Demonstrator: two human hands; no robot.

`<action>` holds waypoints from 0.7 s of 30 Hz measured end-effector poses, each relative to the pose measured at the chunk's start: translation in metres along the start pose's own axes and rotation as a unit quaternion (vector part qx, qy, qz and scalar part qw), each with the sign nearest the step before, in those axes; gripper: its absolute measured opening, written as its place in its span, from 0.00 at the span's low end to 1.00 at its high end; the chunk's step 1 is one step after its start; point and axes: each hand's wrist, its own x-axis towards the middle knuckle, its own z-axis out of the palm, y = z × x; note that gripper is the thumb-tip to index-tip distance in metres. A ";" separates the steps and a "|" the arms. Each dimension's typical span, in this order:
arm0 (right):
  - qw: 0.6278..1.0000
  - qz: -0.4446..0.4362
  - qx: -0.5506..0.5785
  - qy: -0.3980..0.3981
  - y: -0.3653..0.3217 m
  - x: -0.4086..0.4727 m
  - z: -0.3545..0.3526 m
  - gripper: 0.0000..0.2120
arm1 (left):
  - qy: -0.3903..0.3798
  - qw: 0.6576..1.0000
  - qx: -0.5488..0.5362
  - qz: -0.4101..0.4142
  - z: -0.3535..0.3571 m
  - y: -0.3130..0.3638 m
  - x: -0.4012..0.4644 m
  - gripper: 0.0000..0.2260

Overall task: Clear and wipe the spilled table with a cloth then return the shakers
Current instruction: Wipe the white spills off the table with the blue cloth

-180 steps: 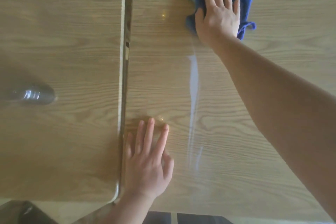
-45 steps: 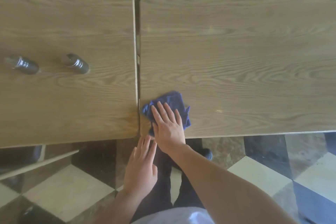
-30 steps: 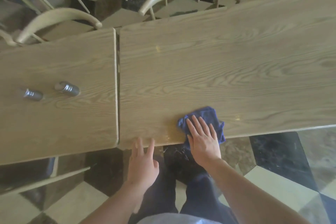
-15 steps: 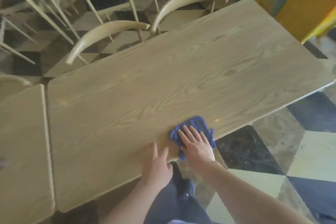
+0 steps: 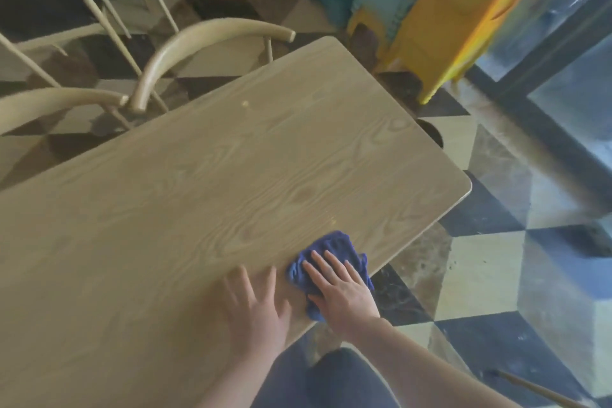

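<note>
Since the frame half a second back, the cloth (image 5: 326, 270) and both hands have slid along the near edge toward the table's right-hand corner, and the view has swung that way too, so the seam to the neighbouring table has gone out of frame. Wood-grain table (image 5: 198, 182) fills most of the view, running up to a rounded far corner, with two curved chair backs (image 5: 198, 43) behind it, a checkered floor (image 5: 480, 262) to the right, and a yellow bin (image 5: 463, 10) beyond. On the table's near edge the right hand (image 5: 341, 291) lies flat on the bunched blue cloth, fingers spread and pressing down rather than gripping. Just beside it, the left hand (image 5: 258, 308) rests open on bare wood, fingers apart, holding nothing. A small pale crumb or spot (image 5: 245, 104) sits near the far edge, well apart from the cloth. Wiping looks nearly done along this edge. Pushed further, the cloth, already overhanging the edge slightly, could slip off, or sweep residue onto the floor or the lap below. That far spot could also be missed if the strokes stay near. Neither shaker is in view, so their place cannot be told, and motion blur softens the left hand, so whether any wet film remains on the wood is hard to judge.
</note>
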 end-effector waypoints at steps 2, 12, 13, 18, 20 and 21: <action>1.000 0.005 0.006 -0.005 0.020 0.007 -0.009 0.28 | -0.025 1.000 0.010 -0.006 -0.005 0.020 0.012 0.34; 1.000 -0.008 -0.009 -0.014 0.153 0.044 -0.064 0.29 | -0.060 0.998 -0.002 -0.005 -0.022 0.137 0.047 0.33; 1.000 -0.011 -0.013 -0.016 0.169 0.048 -0.069 0.29 | -0.066 0.998 -0.007 -0.017 -0.021 0.152 0.049 0.33; 1.000 -0.016 -0.010 -0.003 0.244 0.075 -0.100 0.28 | -0.061 0.997 -0.019 -0.049 -0.025 0.230 0.060 0.36; 0.999 -0.041 -0.020 -0.010 0.268 0.084 -0.109 0.29 | -0.083 0.995 -0.005 -0.056 -0.026 0.253 0.063 0.37; 0.998 -0.051 -0.026 -0.012 0.277 0.087 -0.113 0.30 | -0.087 0.994 -0.001 -0.060 -0.024 0.261 0.063 0.37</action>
